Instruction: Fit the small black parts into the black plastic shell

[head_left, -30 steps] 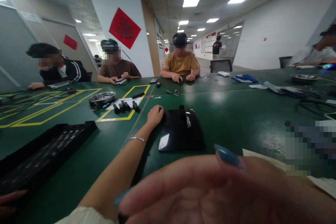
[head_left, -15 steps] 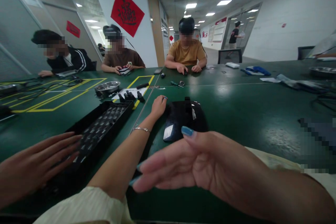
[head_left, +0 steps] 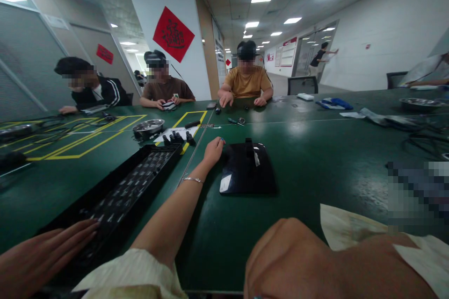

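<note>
The base point(head_left: 242, 178) lies on the table point(head_left: 315, 154), just beside the left hand point(head_left: 213, 151); whether its fingers grip cannot be determined. The right hand point(head_left: 286, 254) hides its fingers: closure indeterminate. An inadvertent left-hand push could skid the base.

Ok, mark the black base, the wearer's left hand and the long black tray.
Black base point(head_left: 248, 178): head view, flat top of the plate.
Left hand point(head_left: 213, 151): head view, back of the hand.
Long black tray point(head_left: 105, 185): head view, its left side wall.
</note>
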A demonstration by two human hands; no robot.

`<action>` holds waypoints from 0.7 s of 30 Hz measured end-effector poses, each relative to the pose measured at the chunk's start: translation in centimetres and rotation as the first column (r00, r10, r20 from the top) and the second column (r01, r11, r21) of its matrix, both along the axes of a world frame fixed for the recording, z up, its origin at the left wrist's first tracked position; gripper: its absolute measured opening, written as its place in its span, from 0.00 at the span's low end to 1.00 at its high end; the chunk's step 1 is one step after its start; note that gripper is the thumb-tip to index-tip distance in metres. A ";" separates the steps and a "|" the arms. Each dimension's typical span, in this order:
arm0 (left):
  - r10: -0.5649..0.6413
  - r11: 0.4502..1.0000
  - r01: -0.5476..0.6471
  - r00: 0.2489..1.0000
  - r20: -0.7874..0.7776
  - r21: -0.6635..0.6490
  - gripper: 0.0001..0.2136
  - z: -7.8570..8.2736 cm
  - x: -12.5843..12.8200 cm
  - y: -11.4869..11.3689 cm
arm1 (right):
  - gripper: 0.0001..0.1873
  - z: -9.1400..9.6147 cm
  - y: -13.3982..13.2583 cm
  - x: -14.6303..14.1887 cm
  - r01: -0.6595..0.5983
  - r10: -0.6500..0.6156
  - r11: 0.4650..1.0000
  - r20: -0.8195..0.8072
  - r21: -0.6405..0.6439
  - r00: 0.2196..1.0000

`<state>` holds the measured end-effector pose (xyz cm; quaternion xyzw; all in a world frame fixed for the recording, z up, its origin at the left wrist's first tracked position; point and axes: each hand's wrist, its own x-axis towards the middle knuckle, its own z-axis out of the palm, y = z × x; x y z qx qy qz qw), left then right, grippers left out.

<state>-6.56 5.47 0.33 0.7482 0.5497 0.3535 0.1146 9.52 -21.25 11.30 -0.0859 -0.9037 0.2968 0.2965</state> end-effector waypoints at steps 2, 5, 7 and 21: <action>0.006 1.000 -0.006 1.000 -0.022 -0.005 0.13 0.1 0.0 -0.1 | 0.22 -0.4 0.7 -0.4 0.127 -0.132 0.984 0.033 0.127 0.991; -0.001 1.000 0.001 0.999 -0.038 0.008 0.13 0.1 -0.1 -0.1 | 0.17 -2.6 2.9 -1.5 0.374 -0.390 0.839 -0.043 0.394 0.920; -0.006 1.000 0.007 0.999 -0.036 0.022 0.13 0.1 -0.2 -0.1 | 0.17 -5.0 4.6 -2.2 0.433 -0.473 0.739 -0.060 0.517 0.879; -0.011 1.000 0.012 0.996 -0.088 0.010 0.14 0.0 -0.5 0.4 | 0.17 -9.5 6.6 -1.5 0.336 -0.573 0.673 0.177 0.659 0.801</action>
